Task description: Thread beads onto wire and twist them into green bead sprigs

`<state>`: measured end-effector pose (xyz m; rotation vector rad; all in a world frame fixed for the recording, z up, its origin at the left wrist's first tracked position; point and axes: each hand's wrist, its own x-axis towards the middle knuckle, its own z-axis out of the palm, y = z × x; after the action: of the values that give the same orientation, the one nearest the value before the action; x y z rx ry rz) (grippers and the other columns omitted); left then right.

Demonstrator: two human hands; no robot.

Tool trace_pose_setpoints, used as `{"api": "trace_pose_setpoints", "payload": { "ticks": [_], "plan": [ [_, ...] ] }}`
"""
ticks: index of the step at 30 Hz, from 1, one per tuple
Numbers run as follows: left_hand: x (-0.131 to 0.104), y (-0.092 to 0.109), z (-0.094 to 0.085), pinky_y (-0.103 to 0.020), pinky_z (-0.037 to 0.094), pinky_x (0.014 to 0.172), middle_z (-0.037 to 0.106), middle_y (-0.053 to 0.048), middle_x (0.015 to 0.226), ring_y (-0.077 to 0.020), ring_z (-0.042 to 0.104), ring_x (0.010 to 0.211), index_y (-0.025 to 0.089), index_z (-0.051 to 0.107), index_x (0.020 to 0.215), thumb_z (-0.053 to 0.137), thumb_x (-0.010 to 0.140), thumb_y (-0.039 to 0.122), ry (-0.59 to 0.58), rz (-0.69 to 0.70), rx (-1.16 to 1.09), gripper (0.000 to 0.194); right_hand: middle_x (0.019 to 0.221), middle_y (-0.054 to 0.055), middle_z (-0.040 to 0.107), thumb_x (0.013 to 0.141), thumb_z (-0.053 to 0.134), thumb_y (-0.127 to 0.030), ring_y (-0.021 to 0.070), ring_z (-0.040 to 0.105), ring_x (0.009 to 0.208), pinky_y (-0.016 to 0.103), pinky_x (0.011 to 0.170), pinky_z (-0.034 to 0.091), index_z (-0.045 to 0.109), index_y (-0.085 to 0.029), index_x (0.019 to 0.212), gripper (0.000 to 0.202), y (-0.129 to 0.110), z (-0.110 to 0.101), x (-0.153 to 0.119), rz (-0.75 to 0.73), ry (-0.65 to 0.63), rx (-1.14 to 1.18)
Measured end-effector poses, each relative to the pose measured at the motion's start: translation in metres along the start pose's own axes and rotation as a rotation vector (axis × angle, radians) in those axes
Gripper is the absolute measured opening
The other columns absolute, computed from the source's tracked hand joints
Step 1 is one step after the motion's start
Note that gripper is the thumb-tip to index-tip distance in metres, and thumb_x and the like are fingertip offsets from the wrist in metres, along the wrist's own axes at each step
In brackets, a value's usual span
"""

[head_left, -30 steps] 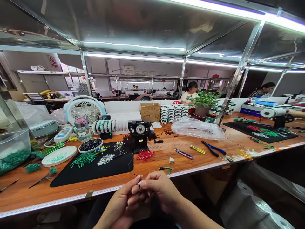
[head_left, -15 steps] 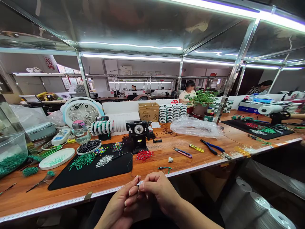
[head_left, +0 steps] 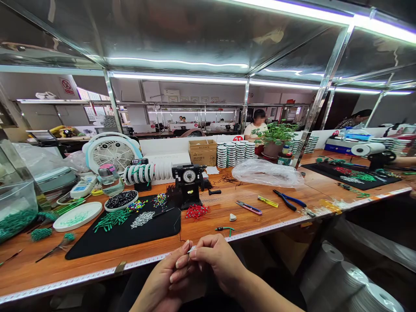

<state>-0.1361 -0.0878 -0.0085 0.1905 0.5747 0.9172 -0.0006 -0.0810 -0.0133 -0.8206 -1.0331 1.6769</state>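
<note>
My left hand (head_left: 167, 275) and my right hand (head_left: 219, 262) meet at the table's front edge, each closed in a pinch. Whatever the fingertips hold is too small to name. A short dark thread-like end (head_left: 182, 240) shows by my left fingertips. Just beyond my right hand lies a short green tube piece with a black end (head_left: 226, 229). A pile of small red pieces (head_left: 196, 211) is farther back. Left of it, a black mat (head_left: 156, 229) carries green tubes (head_left: 112, 219), small silvery pieces (head_left: 143, 219) and multicoloured beads (head_left: 160, 199).
A black hand-cranked device (head_left: 189, 182) with a row of white spools (head_left: 149, 172) stands behind the mat. To the right lie thread snips (head_left: 248, 208), a yellow-handled tool (head_left: 268, 201) and blue-handled pliers (head_left: 289, 199). A white plate (head_left: 61, 223) sits at left. A co-worker (head_left: 256, 128) sits beyond the partition.
Both hands stay almost in the same place, still pinched together. Only a very slight shift at the fingertips shows.
</note>
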Motion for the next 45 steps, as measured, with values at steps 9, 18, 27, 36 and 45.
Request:
{"api": "trace_pose_setpoints", "payload": {
  "ticks": [9,18,27,36,45],
  "plan": [
    [0.008,-0.005,0.004,-0.012,0.018,0.034,0.031,0.008,0.035,-0.0011,0.022,0.033,0.014,0.046,0.049,0.082,0.06,0.04,-0.057,0.112,0.354,0.046,0.048,-0.002,0.05,0.067,0.071,-0.051,0.0067,0.041,0.043,0.02,0.045,0.029,0.052,-0.013,0.058,0.044,0.003,-0.004,0.005,-0.049,0.042,-0.077],
    [0.028,-0.006,0.007,-0.014,0.015,0.036,0.041,0.006,0.045,-0.0015,0.023,0.035,0.013,0.057,0.063,0.076,0.068,0.042,0.006,0.351,0.49,0.035,0.049,-0.003,0.049,0.069,0.072,-0.046,0.0049,0.034,0.039,0.019,0.039,0.025,0.055,-0.013,0.063,0.038,-0.003,-0.017,0.005,-0.107,0.128,-0.073],
    [0.016,-0.007,0.006,-0.018,0.026,0.037,0.052,0.001,0.047,-0.0073,0.038,0.036,0.013,0.066,0.07,0.064,0.078,0.045,0.036,0.611,0.92,0.033,0.052,0.0,0.054,0.067,0.073,-0.042,0.0058,0.037,0.042,0.02,0.042,0.023,0.061,-0.011,0.063,0.033,-0.004,-0.015,0.009,-0.098,0.073,0.02],
    [0.007,0.015,-0.006,-0.019,0.04,0.051,0.062,-0.003,0.071,-0.0124,0.052,0.055,0.017,0.068,0.078,0.07,0.076,0.035,0.102,0.803,1.144,0.018,0.055,-0.001,0.056,0.076,0.063,-0.05,0.0052,0.039,0.037,0.02,0.041,0.028,0.06,-0.011,0.072,0.039,-0.001,-0.021,0.022,-0.146,-0.064,-0.278],
    [0.013,0.027,-0.009,-0.022,0.036,0.047,0.055,0.0,0.066,-0.0113,0.045,0.049,0.017,0.064,0.078,0.063,0.08,0.04,0.129,0.878,1.219,0.023,0.051,-0.004,0.051,0.07,0.067,-0.054,0.0059,0.04,0.039,0.019,0.04,0.034,0.051,-0.015,0.069,0.043,-0.002,-0.03,0.034,-0.137,-0.052,-0.33]
  ]
}}
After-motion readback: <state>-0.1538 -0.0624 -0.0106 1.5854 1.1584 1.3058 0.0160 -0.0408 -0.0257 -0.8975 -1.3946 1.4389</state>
